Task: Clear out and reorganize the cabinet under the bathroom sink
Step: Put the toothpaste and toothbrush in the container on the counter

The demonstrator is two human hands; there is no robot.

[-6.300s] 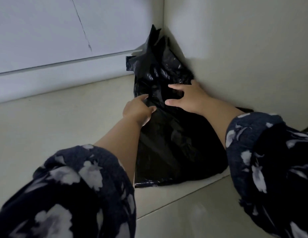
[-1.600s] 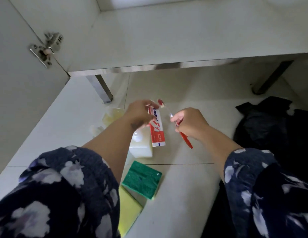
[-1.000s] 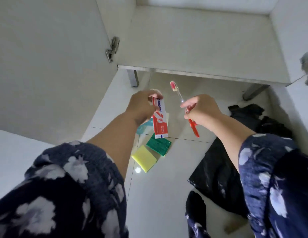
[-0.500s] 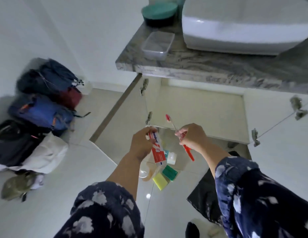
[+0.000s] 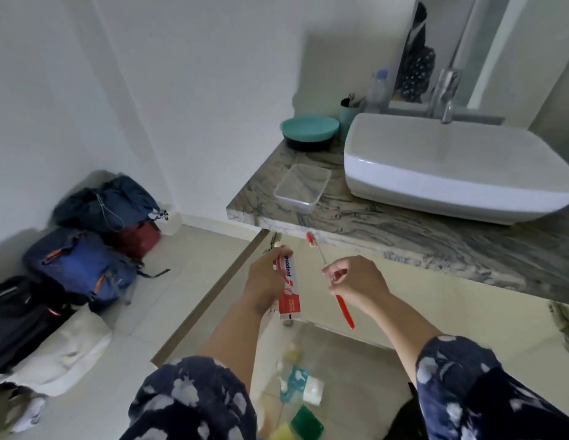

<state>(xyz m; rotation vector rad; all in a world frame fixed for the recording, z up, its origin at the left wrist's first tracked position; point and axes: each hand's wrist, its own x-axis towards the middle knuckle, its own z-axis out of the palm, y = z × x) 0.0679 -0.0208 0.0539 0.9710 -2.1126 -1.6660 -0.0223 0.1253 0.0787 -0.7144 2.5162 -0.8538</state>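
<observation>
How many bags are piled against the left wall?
4, possibly more hidden. A dark navy bag sits at the back, a maroon bag beside it, a blue backpack in front, and a black bag nearest, above a white cloth.

a white ceramic basin (image 5: 451,166) sits on the grey marbled stone counter (image 5: 435,236), a clear plastic tray (image 5: 302,187) left of it, a round teal lidded tub (image 5: 309,131) behind.

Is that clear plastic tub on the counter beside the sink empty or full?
Empty, as far as it shows: the clear tub sits upright on the marble counter, and its bottom looks bare.
</observation>
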